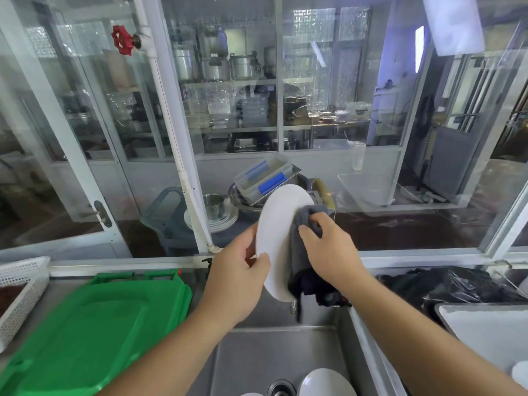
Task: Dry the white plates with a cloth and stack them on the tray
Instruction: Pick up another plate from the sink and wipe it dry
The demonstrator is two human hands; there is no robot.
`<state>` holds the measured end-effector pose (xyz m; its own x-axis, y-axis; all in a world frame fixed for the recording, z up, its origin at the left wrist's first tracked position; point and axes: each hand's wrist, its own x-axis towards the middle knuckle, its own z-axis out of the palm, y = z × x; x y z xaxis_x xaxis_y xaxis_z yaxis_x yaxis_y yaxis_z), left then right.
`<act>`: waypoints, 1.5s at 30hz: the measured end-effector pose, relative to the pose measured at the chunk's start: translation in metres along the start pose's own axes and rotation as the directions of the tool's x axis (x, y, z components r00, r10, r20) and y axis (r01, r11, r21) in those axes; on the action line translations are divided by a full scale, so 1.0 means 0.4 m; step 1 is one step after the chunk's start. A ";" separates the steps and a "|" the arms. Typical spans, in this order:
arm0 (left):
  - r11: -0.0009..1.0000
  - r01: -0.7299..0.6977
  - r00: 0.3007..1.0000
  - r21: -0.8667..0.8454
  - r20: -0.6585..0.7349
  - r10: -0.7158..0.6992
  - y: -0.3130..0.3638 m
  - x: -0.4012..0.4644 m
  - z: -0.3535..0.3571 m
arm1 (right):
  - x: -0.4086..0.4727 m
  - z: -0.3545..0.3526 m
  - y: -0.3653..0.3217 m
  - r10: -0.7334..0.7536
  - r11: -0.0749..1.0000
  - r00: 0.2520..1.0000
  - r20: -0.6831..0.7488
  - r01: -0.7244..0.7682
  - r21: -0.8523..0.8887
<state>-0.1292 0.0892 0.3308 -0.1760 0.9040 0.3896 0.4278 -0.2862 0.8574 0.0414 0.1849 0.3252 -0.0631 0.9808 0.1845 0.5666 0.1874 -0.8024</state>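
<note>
- We see the left hand gripping a round white ceramic plate by its lower left rim, thumb curled over the near face and fingers behind it; the plate stands nearly on edge, tilted, in the air above the sink.
- We see the right hand, just right of the left hand, clutching a bunched grey cloth and pressing it against the plate's right edge; the cloth's darker tail hangs down below this hand.
- Below both hands lies a stainless steel sink basin, with a second white plate beside the black drain at the bottom edge of the view.
- Left of the left hand, and lower, a green plastic tray rests upside down on the steel counter; further left stands a white perforated plastic basket.
- Right of the right hand we note a black plastic bag and, nearer us, a flat white surface whose nature we cannot tell.
- Beyond the hands, behind the glass window, a stack of pale plates carries a small steel pot, next to a clear box with blue clips.
</note>
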 end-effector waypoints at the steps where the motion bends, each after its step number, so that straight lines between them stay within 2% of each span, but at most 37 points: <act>1: 0.996 -0.053 0.999 0.076 0.010 0.052 0.002 -0.002 -0.001 | -0.003 0.000 0.002 0.051 0.994 0.999 0.019 -0.052 0.097; 3: 0.964 -0.131 0.991 0.230 0.038 0.126 0.007 -0.009 -0.005 | -0.008 -0.003 0.003 0.162 0.906 0.984 0.076 -0.178 0.385; 5: 0.906 -0.217 0.976 0.364 0.081 0.201 0.016 -0.009 -0.012 | -0.016 -0.013 -0.009 0.286 0.660 0.939 0.192 -0.339 0.671; 7: 0.819 -0.313 0.950 0.481 0.144 0.278 0.026 -0.008 -0.020 | -0.020 -0.029 -0.013 0.350 0.430 0.883 0.313 -0.448 0.784; 8: 0.775 -0.362 0.932 0.518 0.180 0.316 0.030 -0.006 -0.023 | -0.021 -0.034 -0.011 0.340 0.370 0.870 0.358 -0.473 0.799; 10: 0.664 -0.476 0.878 0.577 0.269 0.396 0.036 -0.002 -0.031 | -0.020 -0.040 -0.002 0.297 0.312 0.853 0.429 -0.511 0.801; 14: 0.350 -0.643 0.737 0.681 0.426 0.524 0.013 0.007 -0.044 | -0.028 -0.050 0.018 0.212 0.281 0.827 0.521 -0.562 0.778; 18: 0.214 -0.674 0.684 0.707 0.487 0.543 -0.030 0.008 -0.037 | -0.046 -0.039 0.042 0.188 0.277 0.811 0.554 -0.585 0.762; 25: 0.164 -0.698 0.628 0.697 0.484 0.610 -0.066 0.000 -0.026 | -0.058 -0.014 0.066 0.235 0.243 0.842 0.486 -0.535 0.809; 28: 0.218 -0.686 0.657 0.694 0.464 0.594 -0.062 0.002 -0.029 | -0.054 -0.010 0.076 0.210 0.207 0.856 0.472 -0.511 0.834; 34: 0.406 -0.658 0.743 0.634 0.456 0.491 -0.075 0.014 -0.046 | -0.047 -0.014 0.085 0.180 0.152 0.874 0.452 -0.479 0.865; 36: 0.476 -0.622 0.777 0.621 0.413 0.475 -0.085 0.018 -0.053 | -0.043 -0.021 0.084 0.185 0.137 0.884 0.429 -0.456 0.880; 38: 0.640 -0.526 0.849 0.561 0.305 0.431 -0.097 0.024 -0.058 | -0.040 -0.029 0.086 0.194 0.136 0.895 0.402 -0.430 0.892; 40: 0.906 -0.251 0.968 0.340 0.104 0.229 -0.095 0.031 -0.055 | -0.036 -0.035 0.091 0.183 0.148 0.907 0.380 -0.408 0.901; 41: 0.991 -0.043 0.999 0.128 0.003 0.043 -0.087 0.036 -0.051 | -0.035 -0.038 0.094 0.172 0.154 0.914 0.368 -0.394 0.906; 42: 0.974 0.174 0.982 -0.149 -0.046 -0.182 -0.076 0.043 -0.049 | -0.033 -0.041 0.097 0.163 0.158 0.920 0.357 -0.381 0.911; 43: 0.836 0.351 0.920 -0.421 -0.011 -0.392 -0.071 0.052 -0.048 | -0.032 -0.043 0.100 0.153 0.162 0.924 0.350 -0.372 0.914; 44: 0.638 0.461 0.848 -0.617 0.096 -0.521 -0.069 0.059 -0.050 | -0.032 -0.045 0.102 0.144 0.167 0.927 0.347 -0.368 0.915; 45: 0.468 0.531 0.791 -0.706 0.215 -0.573 -0.069 0.062 -0.053 | -0.033 -0.047 0.103 0.139 0.173 0.927 0.349 -0.369 0.913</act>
<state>-0.1640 0.1127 0.3240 -0.1939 0.9471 -0.2557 -0.5195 0.1220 0.8457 0.0810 0.1786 0.3003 -0.2663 0.9539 -0.1383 -0.6291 -0.2807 -0.7249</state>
